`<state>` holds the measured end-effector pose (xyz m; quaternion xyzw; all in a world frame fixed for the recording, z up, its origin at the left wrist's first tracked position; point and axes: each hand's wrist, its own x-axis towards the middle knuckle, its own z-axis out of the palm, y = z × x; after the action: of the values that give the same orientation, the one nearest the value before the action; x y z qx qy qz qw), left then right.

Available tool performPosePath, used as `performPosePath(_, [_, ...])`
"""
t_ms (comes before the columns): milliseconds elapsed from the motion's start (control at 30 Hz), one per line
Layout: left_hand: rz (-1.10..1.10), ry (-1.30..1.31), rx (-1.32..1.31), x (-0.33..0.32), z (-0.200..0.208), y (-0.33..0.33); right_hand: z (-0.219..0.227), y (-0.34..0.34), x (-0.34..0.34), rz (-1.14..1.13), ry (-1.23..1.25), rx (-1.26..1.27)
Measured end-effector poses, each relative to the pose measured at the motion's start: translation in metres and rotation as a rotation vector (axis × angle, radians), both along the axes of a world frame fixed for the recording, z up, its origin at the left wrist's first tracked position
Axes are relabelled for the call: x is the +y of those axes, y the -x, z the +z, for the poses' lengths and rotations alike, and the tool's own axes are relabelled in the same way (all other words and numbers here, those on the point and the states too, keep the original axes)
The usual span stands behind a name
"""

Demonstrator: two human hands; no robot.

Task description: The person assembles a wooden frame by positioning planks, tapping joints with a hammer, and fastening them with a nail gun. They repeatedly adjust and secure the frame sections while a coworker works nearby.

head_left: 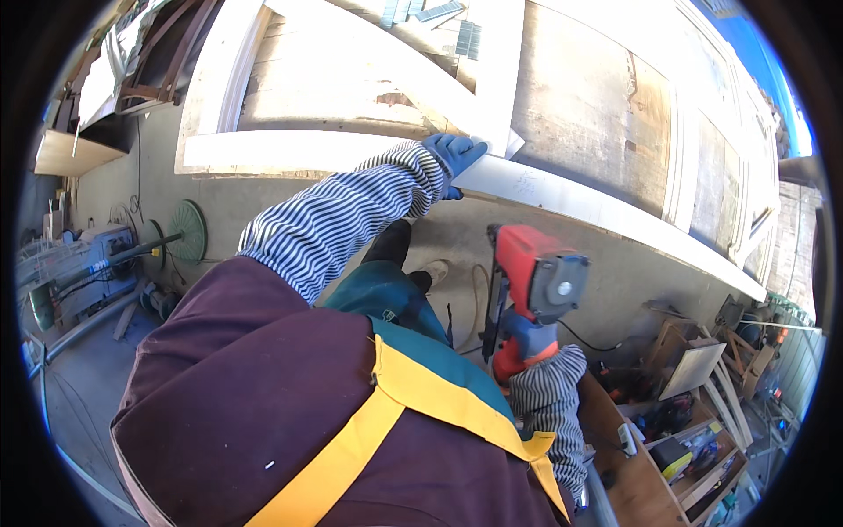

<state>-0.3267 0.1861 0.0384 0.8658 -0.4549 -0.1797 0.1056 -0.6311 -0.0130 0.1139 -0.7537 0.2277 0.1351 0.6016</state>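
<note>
My left hand [455, 158], in a blue glove, grips the near edge of a white wooden frame [580, 200] where a slanted piece meets the rail. Its fingers lie over the top, and part of the glove shows below the edge. In my right hand [529, 337], also gloved in blue, is a red nail gun [529, 268] with a dark round cap and a long black magazine. My fingers are wrapped round its handle. The nail gun is held off the frame, below its near rail, slightly blurred.
Several strips of collated nails [439, 12] lie on the boards inside the frame. A wooden tool crate [645, 474] with tools stands at lower right, near loose wood pieces [724, 408]. At left are a machine [97, 255] and a green spoked wheel [185, 232]. A hose [479, 303] trails across the floor.
</note>
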Motion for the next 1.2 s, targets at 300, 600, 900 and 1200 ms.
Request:
performPosePath(300, [0.058,-0.059,0.053,-0.004,0.006,0.001,0.007,-0.058,0.028,-0.266,-0.295,0.12])
performPosePath(600, [0.062,-0.062,0.024,-0.01,0.01,0.004,0.021,-0.062,0.023,-0.359,-0.373,0.284])
performPosePath(900, [0.053,-0.048,0.017,-0.007,0.012,0.004,0.006,-0.054,0.03,-0.348,-0.291,0.113])
performPosePath(1200, [0.051,-0.013,-0.053,-0.003,0.0,0.006,0.033,-0.055,0.034,-0.367,-0.303,0.214])
